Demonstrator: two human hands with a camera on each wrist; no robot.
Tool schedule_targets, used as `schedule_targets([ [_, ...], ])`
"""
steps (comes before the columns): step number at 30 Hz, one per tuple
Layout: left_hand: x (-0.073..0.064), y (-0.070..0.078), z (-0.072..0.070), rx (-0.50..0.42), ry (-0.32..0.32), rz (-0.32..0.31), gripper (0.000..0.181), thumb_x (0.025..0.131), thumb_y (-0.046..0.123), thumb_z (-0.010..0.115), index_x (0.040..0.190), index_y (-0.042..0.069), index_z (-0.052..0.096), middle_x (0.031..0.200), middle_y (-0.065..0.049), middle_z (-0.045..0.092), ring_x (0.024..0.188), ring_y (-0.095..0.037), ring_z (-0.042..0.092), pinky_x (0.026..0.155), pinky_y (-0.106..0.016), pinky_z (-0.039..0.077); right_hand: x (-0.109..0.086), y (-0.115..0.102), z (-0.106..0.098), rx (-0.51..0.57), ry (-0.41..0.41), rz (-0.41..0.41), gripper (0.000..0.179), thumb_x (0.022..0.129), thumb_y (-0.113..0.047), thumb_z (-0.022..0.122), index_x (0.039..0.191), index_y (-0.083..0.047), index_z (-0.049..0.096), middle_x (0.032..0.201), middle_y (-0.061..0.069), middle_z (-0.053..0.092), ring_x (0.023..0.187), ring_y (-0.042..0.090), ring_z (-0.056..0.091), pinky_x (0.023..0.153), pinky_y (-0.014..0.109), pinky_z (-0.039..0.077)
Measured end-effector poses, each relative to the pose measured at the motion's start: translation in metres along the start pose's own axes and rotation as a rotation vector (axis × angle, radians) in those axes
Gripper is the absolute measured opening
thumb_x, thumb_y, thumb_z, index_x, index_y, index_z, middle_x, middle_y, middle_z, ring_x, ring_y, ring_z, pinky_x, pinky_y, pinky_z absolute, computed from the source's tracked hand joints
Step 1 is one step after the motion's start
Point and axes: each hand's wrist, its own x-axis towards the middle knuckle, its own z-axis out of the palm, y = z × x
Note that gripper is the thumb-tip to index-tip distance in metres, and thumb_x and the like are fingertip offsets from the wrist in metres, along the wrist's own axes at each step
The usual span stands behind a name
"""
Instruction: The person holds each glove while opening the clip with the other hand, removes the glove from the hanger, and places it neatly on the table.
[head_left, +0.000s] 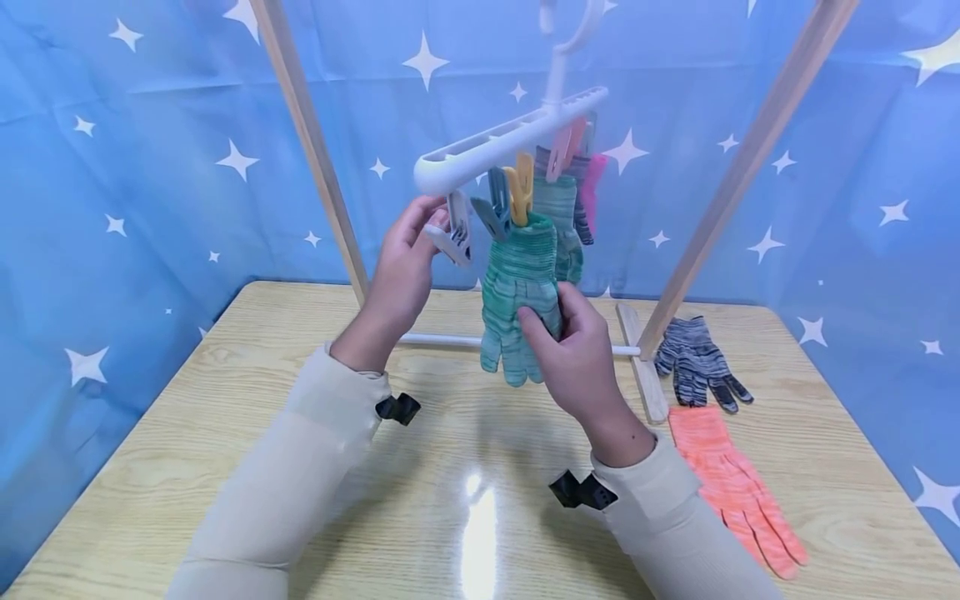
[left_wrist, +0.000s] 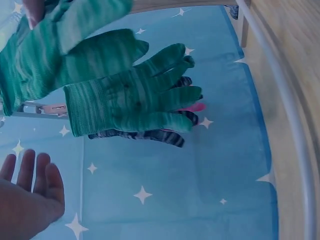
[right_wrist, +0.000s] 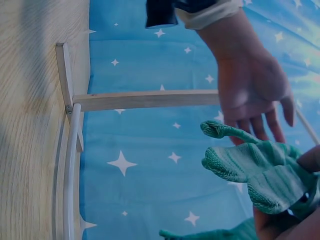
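Observation:
In the head view my right hand (head_left: 581,354) pinches a green knit glove (head_left: 521,283), thumb on its front and fingers behind. A yellow clothespin (head_left: 519,192) meets its cuff, with a dark teal clothespin (head_left: 495,204) beside it. My left hand (head_left: 405,258) is raised by a grey clothespin (head_left: 455,233) under the near end of the white hanger (head_left: 510,137). Its fingers look loose in the left wrist view, palm facing the gloves. Farther along the hanger, a second green glove (left_wrist: 130,102) hangs under pink clothespins (head_left: 566,148), overlapping a dark striped glove (left_wrist: 165,136).
Wooden posts (head_left: 311,142) stand on both sides, with a white rod (head_left: 442,339) low between them. On the table's right lie a grey striped glove (head_left: 693,358) and an orange glove (head_left: 735,483). A star-patterned blue cloth (head_left: 187,208) surrounds the table.

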Motion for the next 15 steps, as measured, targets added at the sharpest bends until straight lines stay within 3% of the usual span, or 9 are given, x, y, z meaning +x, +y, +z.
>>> schedule_targets([
  [6,0.006,0.012,0.004,-0.019,-0.139,-0.019,0.041,0.109,0.029,0.038,0.148,0.018,0.046,0.145,-0.004,0.05,0.127,-0.022,0.053,0.108,-0.049,0.042,0.001,-0.001,0.001,0.002,-0.007,0.007,0.027,0.1,-0.016,0.06,0.126,-0.006,0.059,0.106,0.01,0.066,0.087,0.017,0.067,0.073,0.028,0.058],
  [9,0.009,0.015,0.007,-0.026,-0.204,-0.024,0.037,0.109,0.025,0.039,0.142,0.012,0.049,0.15,-0.003,0.046,0.126,-0.025,0.052,0.107,-0.048,0.043,0.0,-0.001,0.001,0.005,-0.016,0.014,0.027,0.101,-0.016,0.06,0.126,-0.006,0.059,0.106,0.011,0.065,0.087,0.017,0.067,0.073,0.027,0.058],
  [10,0.01,0.015,0.007,-0.028,-0.216,-0.027,0.032,0.108,0.023,0.04,0.134,0.008,0.053,0.15,-0.003,0.045,0.124,-0.025,0.053,0.107,-0.047,0.044,0.0,-0.001,0.001,0.007,-0.018,0.017,0.028,0.101,-0.016,0.06,0.126,-0.005,0.058,0.106,0.011,0.065,0.087,0.017,0.067,0.074,0.027,0.058],
  [14,0.014,0.019,0.01,-0.003,-0.258,-0.013,0.032,0.108,0.023,0.039,0.132,0.008,0.054,0.144,-0.005,0.052,0.122,-0.023,0.056,0.106,-0.042,0.045,0.0,-0.002,0.001,0.006,-0.022,0.029,0.028,0.101,-0.016,0.06,0.126,-0.005,0.058,0.108,0.012,0.065,0.09,0.016,0.067,0.076,0.026,0.058],
  [15,0.015,0.02,0.01,0.0,-0.263,-0.008,0.036,0.108,0.023,0.039,0.139,0.011,0.051,0.142,-0.006,0.054,0.122,-0.023,0.057,0.106,-0.041,0.046,0.0,-0.002,0.001,0.006,-0.022,0.03,0.028,0.101,-0.016,0.059,0.126,-0.005,0.058,0.108,0.012,0.065,0.091,0.016,0.067,0.076,0.026,0.058],
])
